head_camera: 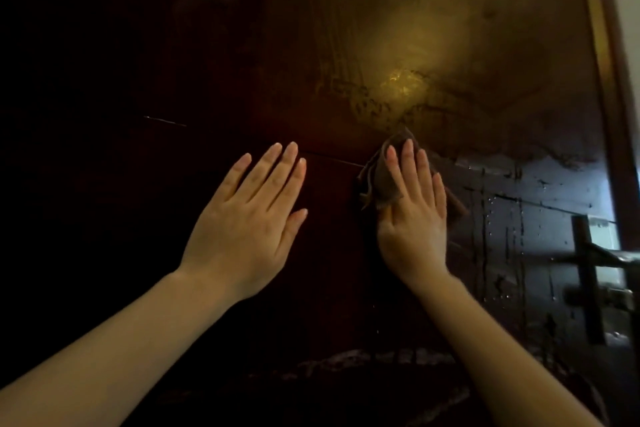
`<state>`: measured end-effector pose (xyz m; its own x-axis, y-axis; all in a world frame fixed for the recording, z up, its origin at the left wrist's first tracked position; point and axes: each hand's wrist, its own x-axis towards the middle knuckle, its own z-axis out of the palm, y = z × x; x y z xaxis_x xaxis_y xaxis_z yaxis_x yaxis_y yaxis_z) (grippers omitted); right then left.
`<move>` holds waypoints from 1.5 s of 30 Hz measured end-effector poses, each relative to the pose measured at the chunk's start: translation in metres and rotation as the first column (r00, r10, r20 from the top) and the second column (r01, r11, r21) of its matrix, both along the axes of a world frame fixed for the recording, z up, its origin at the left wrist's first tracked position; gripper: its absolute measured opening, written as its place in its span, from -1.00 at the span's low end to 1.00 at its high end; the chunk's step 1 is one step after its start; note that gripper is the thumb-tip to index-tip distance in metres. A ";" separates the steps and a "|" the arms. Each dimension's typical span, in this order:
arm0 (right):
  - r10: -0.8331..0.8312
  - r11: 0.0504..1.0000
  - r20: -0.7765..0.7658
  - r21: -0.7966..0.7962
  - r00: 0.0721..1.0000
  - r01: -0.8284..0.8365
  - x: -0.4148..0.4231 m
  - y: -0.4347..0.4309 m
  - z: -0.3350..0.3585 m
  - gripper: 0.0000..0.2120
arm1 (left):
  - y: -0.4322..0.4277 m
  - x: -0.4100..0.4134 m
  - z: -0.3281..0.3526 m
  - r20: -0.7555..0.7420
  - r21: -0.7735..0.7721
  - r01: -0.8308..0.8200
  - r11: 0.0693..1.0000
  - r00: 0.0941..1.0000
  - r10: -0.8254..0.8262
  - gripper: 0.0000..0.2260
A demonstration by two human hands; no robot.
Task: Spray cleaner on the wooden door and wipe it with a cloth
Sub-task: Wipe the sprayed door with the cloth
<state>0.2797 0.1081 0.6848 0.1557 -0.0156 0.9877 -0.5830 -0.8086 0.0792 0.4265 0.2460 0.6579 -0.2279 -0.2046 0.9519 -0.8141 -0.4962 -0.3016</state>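
Under my right hand (412, 219) the cloth (381, 181) is pinned flat to the door (346, 46); the fingers lie straight and close together over it, the palm pressing rather than gripping, which I judge spreads the push across the whole wad so it wipes a broad band; the cloth is bunched, its folds spilling out past the fingertips and to the left of the thumb, with a corner showing on the far side of the hand too. My left hand (249, 215) is spread flat and holds nothing, palm toward the dark wood just beside the right; I cannot tell for certain that it touches, but I take it as a brace to steady me and keep the door from swinging under the wiping pressure. Outward from the cloth, the panel above carries smeared, dull streaks around a warm glare, which look like cleaner half worked in; to the right the surface is wet, with beads and thin runs trailing down toward the handle (602, 264) at the door's edge. No spray bottle is in view, so I judge the spraying is done here and wiping is the step in hand; the drips on the right look the next to catch, before they run lower.
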 end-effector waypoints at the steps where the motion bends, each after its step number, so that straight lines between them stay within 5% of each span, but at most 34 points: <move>1: 0.001 1.000 0.018 0.006 1.000 -0.001 0.004 0.003 -0.011 -0.40 | -0.001 0.000 -0.001 -0.001 0.003 -0.005 1.000 1.000 0.005 -0.50; 7: 0.036 0.967 -0.185 -0.240 0.982 -0.081 -0.021 -0.026 -0.015 -0.52 | -0.001 0.002 -0.001 0.006 0.006 -0.018 1.000 1.000 0.018 -0.50; 11: 0.417 0.907 0.074 0.035 0.906 -0.420 -0.011 -0.007 0.001 -0.58 | -0.003 0.001 -0.002 0.008 -0.011 -0.014 1.000 1.000 0.014 -0.49; 14: 0.219 0.971 0.230 0.046 0.948 -0.236 0.015 0.012 -0.005 -0.40 | -0.002 0.002 -0.001 0.013 -0.008 -0.024 1.000 1.000 0.024 -0.49; 16: 0.075 0.997 0.161 0.011 0.984 -0.078 0.023 0.015 -0.013 -0.34 | -0.002 0.002 -0.002 0.006 -0.009 -0.025 1.000 1.000 0.025 -0.50; 21: -0.046 0.977 -0.175 -0.215 0.984 0.008 -0.012 -0.019 -0.013 -0.45 | -0.003 0.002 -0.002 0.034 -0.027 -0.011 1.000 0.999 0.012 -0.50; 23: -0.046 0.989 -0.185 -0.145 0.982 0.019 -0.029 -0.031 -0.001 -0.45 | -0.003 0.002 -0.003 0.029 -0.031 -0.013 0.999 0.999 0.014 -0.50; 27: -0.022 0.995 0.033 0.099 0.999 0.018 -0.017 -0.016 -0.002 -0.48 | -0.003 0.001 -0.003 0.019 -0.027 -0.017 0.999 1.000 0.018 -0.50; 34: 0.069 0.964 -0.263 -0.230 0.962 -0.132 -0.011 -0.014 -0.040 -0.49 | -0.001 0.000 -0.002 0.020 0.009 -0.056 0.998 0.998 0.056 -0.49; 36: 0.033 0.972 -0.208 -0.223 0.978 -0.080 -0.026 -0.029 -0.023 -0.49 | 0.001 0.000 -0.001 0.025 0.021 -0.055 0.998 0.998 0.055 -0.49; 41: -0.008 0.994 0.087 0.110 0.996 -0.002 -0.005 -0.008 -0.031 -0.47 | -0.006 -0.012 0.002 -0.069 -0.007 -0.026 1.000 0.997 0.025 -0.49; 45: 0.021 0.990 -0.090 -0.134 0.996 -0.033 -0.006 -0.010 -0.048 -0.49 | -0.026 -0.033 0.017 -0.049 -0.007 0.005 1.000 0.999 -0.005 -0.49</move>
<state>0.2735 0.0978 0.6371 0.2412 0.1226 0.9627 -0.5466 -0.8025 0.2391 0.3930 0.2195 0.6751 -0.1824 -0.1971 0.9633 -0.8302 -0.4941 -0.2583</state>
